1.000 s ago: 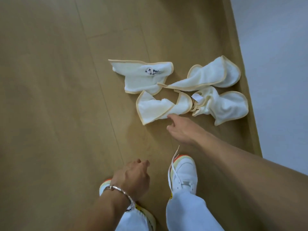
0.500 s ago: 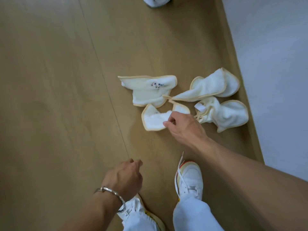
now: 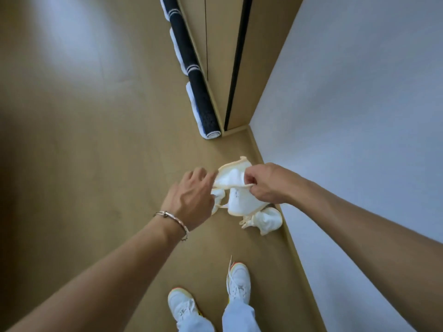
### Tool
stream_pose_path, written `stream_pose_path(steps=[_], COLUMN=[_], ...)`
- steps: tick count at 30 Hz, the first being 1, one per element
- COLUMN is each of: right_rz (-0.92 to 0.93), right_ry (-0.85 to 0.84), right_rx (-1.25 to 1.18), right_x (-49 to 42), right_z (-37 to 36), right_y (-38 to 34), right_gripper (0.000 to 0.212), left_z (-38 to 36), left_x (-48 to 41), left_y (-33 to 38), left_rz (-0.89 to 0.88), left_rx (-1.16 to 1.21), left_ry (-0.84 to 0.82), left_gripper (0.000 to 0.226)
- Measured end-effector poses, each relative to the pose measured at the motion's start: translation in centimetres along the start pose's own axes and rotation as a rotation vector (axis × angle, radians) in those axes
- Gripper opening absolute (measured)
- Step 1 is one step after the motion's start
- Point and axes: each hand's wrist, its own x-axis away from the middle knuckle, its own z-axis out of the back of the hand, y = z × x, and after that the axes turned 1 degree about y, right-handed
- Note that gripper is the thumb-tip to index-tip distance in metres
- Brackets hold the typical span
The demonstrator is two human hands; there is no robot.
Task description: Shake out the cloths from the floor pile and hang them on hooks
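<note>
Wooden floor [image 3: 84, 164] beside white wall [image 3: 359, 116]. Cream-trimmed cloth [image 3: 239, 197] lifted, right hand [image 3: 268, 183] pinching its hem, left hand [image 3: 191, 200] gripping at nine o'clock. Pile remnant [image 3: 266, 221] at five o'clock. Shaking step; next probably spread, snap.

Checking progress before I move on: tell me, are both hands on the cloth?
Yes: the left hand and right hand each pinch the raised cloth.

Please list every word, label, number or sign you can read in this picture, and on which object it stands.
None can be read.
A small dark mark on the held white cloth: too small and blurred to read.
No text visible on the rolled black mat, the shoes or the wall.
</note>
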Motion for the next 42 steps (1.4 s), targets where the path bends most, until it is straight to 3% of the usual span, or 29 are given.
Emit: stream_pose_path(steps=[6,8,12,17,25,30,34,37,42], right_rz=[0.067,0.077,0.068,-0.097,-0.508,-0.667,-0.761,-0.729,-0.742], right_ry=[0.005,0.058,0.214,0.343,0.375,0.419,0.427,0.585,0.941], right_rx=[-0.022,0.005,0.031,0.134,0.117,-0.039,-0.190,-0.399,-0.654], right_x=[16.3,21.4,30.4,39.9,48.5,53.1,59.1,64.1,72.5], right_z=[13.8,17.3,22.4,24.1,17.5,10.8,4.8,1.2,-5.2], right_y=[-4.8,-6.0,-7.9,-9.5,-8.9,-9.3,-9.4,-9.8,-10.8], right_gripper=[0.011,0.013,0.012,0.010,0.018,0.018,0.019,0.008,0.015], left_z=[14.0,17.4,23.9,32.3,37.7,37.0,34.7,32.8,29.3], left_x=[4.8,6.8,9.1,11.1,16.5,20.1,25.2,30.2,38.7], left_y=[9.2,11.4,14.6,18.3,20.7,24.3,29.6,33.3,39.1], left_rz=[-0.138,-0.152,-0.259,-0.316,-0.568,-0.667,-0.841,-0.988,-1.174], left_rx=[-0.062,-0.007,0.064,0.143,0.368,0.716,0.718,0.648,0.552], left_ry=[0.024,0.061,0.180,0.248,0.173,-0.066,-0.233,-0.339,-0.519], left_gripper=[0.079,0.071,0.033,0.025,0.015,0.014,0.024,0.035,0.037])
